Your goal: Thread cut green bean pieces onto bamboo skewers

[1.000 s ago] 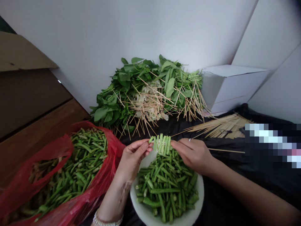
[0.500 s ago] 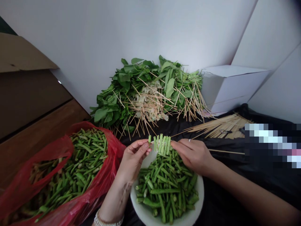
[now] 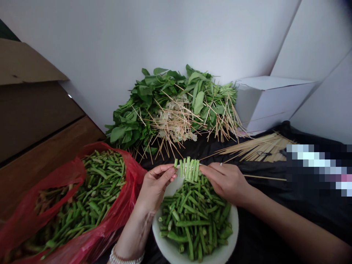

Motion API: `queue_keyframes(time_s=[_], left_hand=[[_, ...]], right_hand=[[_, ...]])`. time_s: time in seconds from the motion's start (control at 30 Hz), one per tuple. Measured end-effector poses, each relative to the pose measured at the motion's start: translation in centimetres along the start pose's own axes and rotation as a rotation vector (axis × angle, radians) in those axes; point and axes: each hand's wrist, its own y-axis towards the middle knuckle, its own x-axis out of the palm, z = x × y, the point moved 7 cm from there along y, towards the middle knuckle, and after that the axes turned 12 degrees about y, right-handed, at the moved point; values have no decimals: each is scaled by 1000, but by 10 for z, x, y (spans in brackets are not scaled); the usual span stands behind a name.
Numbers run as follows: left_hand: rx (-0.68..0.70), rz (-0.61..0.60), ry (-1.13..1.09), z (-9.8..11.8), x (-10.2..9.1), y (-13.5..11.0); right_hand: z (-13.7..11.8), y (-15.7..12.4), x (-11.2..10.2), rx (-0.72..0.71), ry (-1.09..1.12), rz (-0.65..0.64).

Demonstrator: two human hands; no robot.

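One short green cut bean segment (image 3: 175, 162) is held upright by the left hand (image 3: 158, 179), its thumb and fingers pinched together on it; a second ago it was tilted against the neighbouring pieces, and now it is straightened, with a narrow gap left beside them. Those pieces, a row of short pale-green bean segments (image 3: 189, 168) set side by side, are kept in the same place over the far rim of a round white bowl (image 3: 157, 234); a thin pale wooden stick (image 3: 265, 178) is clamped in the right hand (image 3: 229, 181) at the row's right end, its long part jutting out rightward, with no shift seen.

The bowl is filled with loose dark-green bean segments (image 3: 196, 220), unchanged; at its left a translucent red plastic bag (image 3: 133, 172) of more cut beans is seen, likewise unmoved; beyond the hands, broad-leaved green vegetables (image 3: 145, 90) are heaped by the wall, and a fanned bundle of pale wooden sticks (image 3: 247, 146) is laid on crumpled black sheeting (image 3: 253, 234), both as before.
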Motion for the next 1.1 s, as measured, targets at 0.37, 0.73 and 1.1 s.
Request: queue_keyframes(time_s=[0.37, 0.73, 1.1], left_hand=[[-81, -28, 42, -4, 2, -3], [48, -210, 227, 1, 15, -11], [166, 101, -43, 18, -17, -1]], right_hand=[[-6, 0, 3, -1, 37, -22], [-10, 2, 0, -21, 11, -16], [47, 1, -13, 80, -368, -116]])
